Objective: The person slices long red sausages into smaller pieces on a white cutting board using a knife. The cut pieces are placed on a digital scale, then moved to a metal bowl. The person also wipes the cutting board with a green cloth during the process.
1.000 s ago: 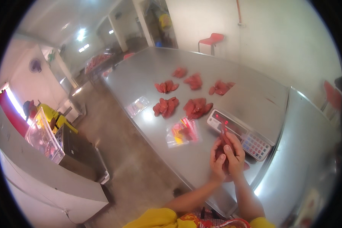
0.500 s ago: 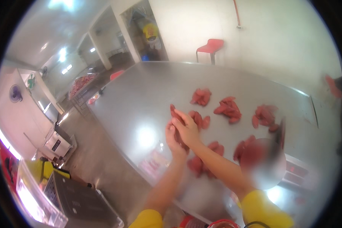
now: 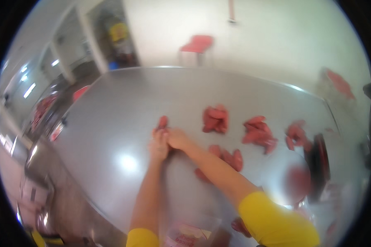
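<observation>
Reddish sausages (image 3: 163, 122) stick out from between my hands over the left part of a steel table (image 3: 111, 111). My left hand (image 3: 157, 145) is closed around them from the near left side. My right hand (image 3: 178, 139) presses against the same bunch from the right, its fingers curled and partly blurred. How many sausages are held is hidden by my hands. Right of my hands lie separate small piles: one sausage pile (image 3: 215, 119) beyond my right hand, a second pile (image 3: 259, 134), a third pile (image 3: 296, 134), and a nearer pile (image 3: 230, 159) partly behind my right forearm.
A round steel pan (image 3: 274, 183) stands at the right, beside an upright dark object (image 3: 320, 164). Plastic packaging with pink print (image 3: 189, 235) lies at the near edge. Red stools (image 3: 198, 43) stand past the table, and a person in yellow (image 3: 119, 35) is in a far doorway.
My view has turned and shifted, so the piles sit differently in it. My hands, still closed on the sausages, have moved away from the nearby pile and down toward the bare tabletop at left.
</observation>
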`<state>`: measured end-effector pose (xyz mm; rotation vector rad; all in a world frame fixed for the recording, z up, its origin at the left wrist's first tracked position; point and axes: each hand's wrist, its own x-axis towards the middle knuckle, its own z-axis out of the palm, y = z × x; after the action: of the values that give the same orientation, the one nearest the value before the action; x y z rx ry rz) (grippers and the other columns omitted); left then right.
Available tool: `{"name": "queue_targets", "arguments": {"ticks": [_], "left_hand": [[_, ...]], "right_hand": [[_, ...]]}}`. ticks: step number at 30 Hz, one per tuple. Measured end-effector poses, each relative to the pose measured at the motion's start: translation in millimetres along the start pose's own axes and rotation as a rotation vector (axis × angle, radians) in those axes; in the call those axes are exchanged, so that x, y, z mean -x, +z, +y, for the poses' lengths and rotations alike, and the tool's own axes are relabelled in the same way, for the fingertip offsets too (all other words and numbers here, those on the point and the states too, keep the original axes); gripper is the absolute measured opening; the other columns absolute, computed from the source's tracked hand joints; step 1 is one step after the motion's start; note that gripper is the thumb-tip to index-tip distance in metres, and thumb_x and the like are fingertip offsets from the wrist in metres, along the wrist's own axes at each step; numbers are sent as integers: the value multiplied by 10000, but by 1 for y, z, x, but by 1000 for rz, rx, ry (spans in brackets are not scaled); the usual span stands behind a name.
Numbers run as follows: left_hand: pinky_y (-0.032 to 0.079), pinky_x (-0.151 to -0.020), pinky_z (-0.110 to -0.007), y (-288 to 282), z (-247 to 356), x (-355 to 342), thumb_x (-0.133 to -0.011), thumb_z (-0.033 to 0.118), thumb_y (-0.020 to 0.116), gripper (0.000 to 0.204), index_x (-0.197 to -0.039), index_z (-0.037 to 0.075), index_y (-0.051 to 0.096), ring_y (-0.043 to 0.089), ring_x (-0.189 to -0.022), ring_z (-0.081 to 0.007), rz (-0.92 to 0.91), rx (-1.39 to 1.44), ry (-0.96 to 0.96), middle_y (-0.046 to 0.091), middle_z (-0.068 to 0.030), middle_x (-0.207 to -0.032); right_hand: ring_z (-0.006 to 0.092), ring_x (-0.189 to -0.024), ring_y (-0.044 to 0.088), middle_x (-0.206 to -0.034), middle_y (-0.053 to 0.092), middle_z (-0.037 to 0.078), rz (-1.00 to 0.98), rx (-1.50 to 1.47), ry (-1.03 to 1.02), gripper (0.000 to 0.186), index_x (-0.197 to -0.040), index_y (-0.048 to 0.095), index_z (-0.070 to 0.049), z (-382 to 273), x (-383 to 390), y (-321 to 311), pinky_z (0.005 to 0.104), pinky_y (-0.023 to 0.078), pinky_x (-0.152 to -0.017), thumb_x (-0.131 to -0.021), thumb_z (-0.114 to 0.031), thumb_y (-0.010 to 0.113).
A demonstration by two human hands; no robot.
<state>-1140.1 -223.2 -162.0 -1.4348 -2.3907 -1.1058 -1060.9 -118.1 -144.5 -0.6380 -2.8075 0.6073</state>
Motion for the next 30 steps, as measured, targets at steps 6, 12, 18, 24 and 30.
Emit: {"name": "queue_targets", "arguments": {"ticks": [6, 12, 18, 24, 30], "left_hand": [[540, -671, -373, -49, 40, -7, -987, 494, 363, 608, -935, -49, 632, 645, -671, -316, -629, 1272, 87, 659, -173, -852], [450, -485, -258, -82, 128, 17, -989, 378, 475, 576, -1417, 14, 352, 559, -579, -187, -280, 566, -205, 648, -225, -934], [474, -748, -258, -46, 294, 103, -951, 162, 566, 372, -1291, 24, 507, 574, -801, -142, -158, 434, 268, 637, -95, -968], [482, -891, -351, 68, 565, 306, -872, 56, 602, 182, -1042, 26, 661, 626, -1001, -262, -784, 687, 688, 658, -145, -1054], [436, -935, -464, 220, 734, 403, -849, 88, 570, 302, -1136, -6, 571, 559, -1047, -404, -843, 500, 761, 595, -241, -1118]], "right_hand": [[396, -1064, 562, -1192, 557, 241, 426, -293, -48, 356, -1077, 608, 11, 12, 116, -102, 497, 444, -900, -832, -247, 592], [302, -927, 612, -1031, 631, 159, 742, -523, 64, 253, -1079, 609, -28, 92, 443, -205, 380, 484, -830, -875, -178, 593], [289, -900, 652, -1006, 666, 171, 975, -395, 1251, 261, -1062, 647, -42, 150, 755, -264, 348, 512, -794, -825, -150, 665], [427, -1000, 520, -985, 542, 255, 572, 16, 1365, 355, -1114, 561, -59, 156, 839, -212, 499, 469, -861, -795, -176, 668], [398, -944, 580, -973, 592, 265, 770, 122, 1102, 387, -1125, 553, 9, 176, 871, -199, 457, 491, -822, -769, -116, 639]]}}
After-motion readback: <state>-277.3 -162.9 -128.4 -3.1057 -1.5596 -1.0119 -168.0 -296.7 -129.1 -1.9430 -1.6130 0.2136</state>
